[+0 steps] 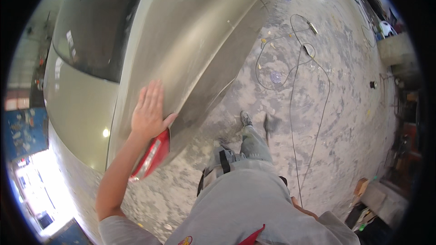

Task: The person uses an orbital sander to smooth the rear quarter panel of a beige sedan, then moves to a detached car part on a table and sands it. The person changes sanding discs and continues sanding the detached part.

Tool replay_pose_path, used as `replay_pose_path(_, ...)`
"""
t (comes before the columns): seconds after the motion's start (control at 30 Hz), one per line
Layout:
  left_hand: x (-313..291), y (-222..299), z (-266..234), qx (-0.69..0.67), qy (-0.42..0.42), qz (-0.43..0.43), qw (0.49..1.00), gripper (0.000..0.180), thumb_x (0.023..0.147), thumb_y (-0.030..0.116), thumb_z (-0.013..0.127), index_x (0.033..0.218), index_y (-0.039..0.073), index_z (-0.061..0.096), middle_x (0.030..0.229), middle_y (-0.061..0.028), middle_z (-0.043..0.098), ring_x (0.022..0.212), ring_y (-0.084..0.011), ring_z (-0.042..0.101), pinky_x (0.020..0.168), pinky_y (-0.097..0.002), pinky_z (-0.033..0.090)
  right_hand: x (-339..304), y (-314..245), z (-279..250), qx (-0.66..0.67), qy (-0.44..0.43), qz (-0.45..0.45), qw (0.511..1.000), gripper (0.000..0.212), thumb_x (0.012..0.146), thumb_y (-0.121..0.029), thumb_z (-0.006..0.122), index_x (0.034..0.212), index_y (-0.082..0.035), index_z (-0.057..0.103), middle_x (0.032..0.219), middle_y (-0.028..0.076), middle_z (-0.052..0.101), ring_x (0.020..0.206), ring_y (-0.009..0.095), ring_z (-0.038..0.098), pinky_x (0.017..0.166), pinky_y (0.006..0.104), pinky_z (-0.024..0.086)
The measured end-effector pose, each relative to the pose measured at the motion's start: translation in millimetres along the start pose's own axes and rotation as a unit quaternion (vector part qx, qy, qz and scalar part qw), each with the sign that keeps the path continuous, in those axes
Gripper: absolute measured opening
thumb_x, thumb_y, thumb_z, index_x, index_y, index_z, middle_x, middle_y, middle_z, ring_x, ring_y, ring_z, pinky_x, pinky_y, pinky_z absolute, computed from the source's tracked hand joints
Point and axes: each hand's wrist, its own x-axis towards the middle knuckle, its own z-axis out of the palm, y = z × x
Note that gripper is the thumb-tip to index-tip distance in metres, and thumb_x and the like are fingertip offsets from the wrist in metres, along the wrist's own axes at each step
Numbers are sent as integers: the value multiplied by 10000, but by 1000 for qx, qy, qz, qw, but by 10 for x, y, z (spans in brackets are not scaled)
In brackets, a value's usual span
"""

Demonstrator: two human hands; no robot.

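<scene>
My left hand [147, 113] lies flat on the dull gold-beige rear side panel [181, 50] of a car. Its fingers are stretched out and held close together, the thumb out to the right. Just below the palm is the car's red and clear tail light [154, 155]. To the left of the hand runs the seam of the trunk lid [84, 113], with the dark rear window [95, 27] beyond. Only a sliver of my right arm [305, 209] shows beside my grey shirt; the fingers of that hand are hidden.
A thin cable [293, 122] loops over the blotchy concrete floor [349, 109] to my right, with a small metal fitting [313, 28] at its far end. Concrete blocks [383, 202] and clutter line the right edge. A blue panel [26, 132] stands at the left.
</scene>
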Motion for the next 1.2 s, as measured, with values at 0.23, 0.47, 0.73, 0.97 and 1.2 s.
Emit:
replay_pose_path(0.23,2225,293,-125,61,62,52,995,992,993,642,567,1581,-123,340,1702,-243,308,1609,-351,250,1327,-478,188,142,-824,46,196,94,-5,976,328,789,-210,710,971,59,751,956,291,767,962,415,773,832,493,607)
replay_pose_path(0.47,4321,619,218,148,96,88,980,1001,1021,683,480,1603,-114,312,1710,-237,299,1623,-339,210,1333,-470,161,633,-1307,-451,335,179,-28,925,431,705,-222,747,976,113,738,966,364,728,1003,499,729,857,534,570)
replay_pose_path(0.73,4951,913,477,198,28,194,960,962,1034,673,453,1614,-83,317,1718,-226,292,1626,-320,209,1333,-473,162,1057,-1475,-555,514,118,9,849,352,660,-206,822,799,98,714,740,241,730,714,400,738,691,494,549)
replay_pose_path(0.97,3315,722,180,166,-25,217,962,946,1014,616,550,1599,-96,334,1704,-226,322,1610,-338,252,1327,-488,187,936,-1532,-457,533,104,-17,839,214,686,-145,791,705,54,717,615,129,663,524,264,659,543,417,509)
replay_pose_path(1.2,942,533,144,100,-78,181,975,942,979,558,629,1581,-113,356,1702,-225,331,1602,-369,265,1317,-519,197,847,-1485,254,563,58,1,824,183,690,-131,756,695,43,700,620,127,656,508,258,648,516,404,511)
